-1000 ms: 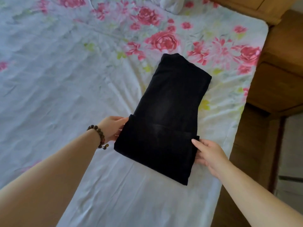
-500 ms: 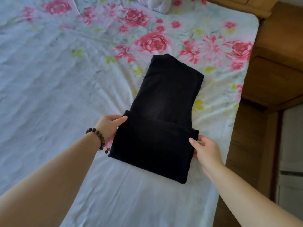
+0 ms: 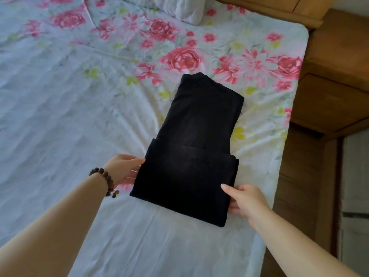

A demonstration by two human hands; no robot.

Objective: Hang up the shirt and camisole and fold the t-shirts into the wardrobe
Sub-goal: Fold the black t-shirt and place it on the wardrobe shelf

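Note:
A black t-shirt (image 3: 191, 156) lies on the floral bed sheet (image 3: 60, 100), folded into a long narrow strip with its near end turned over on top. My left hand (image 3: 123, 168), with a bead bracelet on the wrist, pinches the left edge of that turned-over part, thumb on top. My right hand (image 3: 245, 200) pinches the right edge, thumb on the fabric and fingers tucked under it. No other garment or hanger is in view.
A white pillow (image 3: 189, 11) lies at the head of the bed. A wooden bedside cabinet (image 3: 329, 96) stands right of the mattress, below a wooden headboard (image 3: 269, 9). The bed's right edge runs close to the t-shirt.
Both hands stay on the edges of the turned-over part. My right hand has slid a little nearer along its edge, and the view has shifted slightly.

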